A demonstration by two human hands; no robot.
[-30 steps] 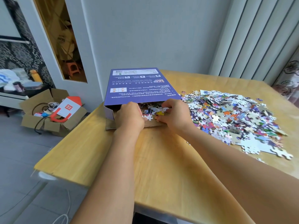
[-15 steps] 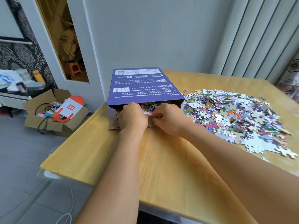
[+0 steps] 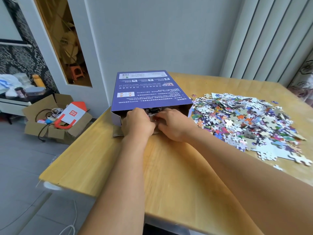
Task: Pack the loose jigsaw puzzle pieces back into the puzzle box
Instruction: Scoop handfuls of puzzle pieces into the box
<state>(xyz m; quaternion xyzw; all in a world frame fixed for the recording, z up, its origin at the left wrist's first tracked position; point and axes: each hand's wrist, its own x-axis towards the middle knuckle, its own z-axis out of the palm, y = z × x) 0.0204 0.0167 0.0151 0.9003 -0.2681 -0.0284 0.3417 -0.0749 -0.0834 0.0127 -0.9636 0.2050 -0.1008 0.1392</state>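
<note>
Head view: the purple puzzle box (image 3: 149, 92) lies flat at the centre of the frame on the desk (image 3: 169, 175), its open end facing the camera. Both hands are pressed together at that opening, the left hand (image 3: 138, 123) and right hand (image 3: 174, 125) with fingers curled over a small batch of pieces; exactly what each grip holds cannot be told. The large pile of loose pieces (image 3: 245, 122) is spread at right of frame, just beside the box.

Pieces could be spilled back out over the low open end, or knocked off the desk edge. "Net size 700*500mm" and "About 14 years old" can be read upside down on the box.
</note>
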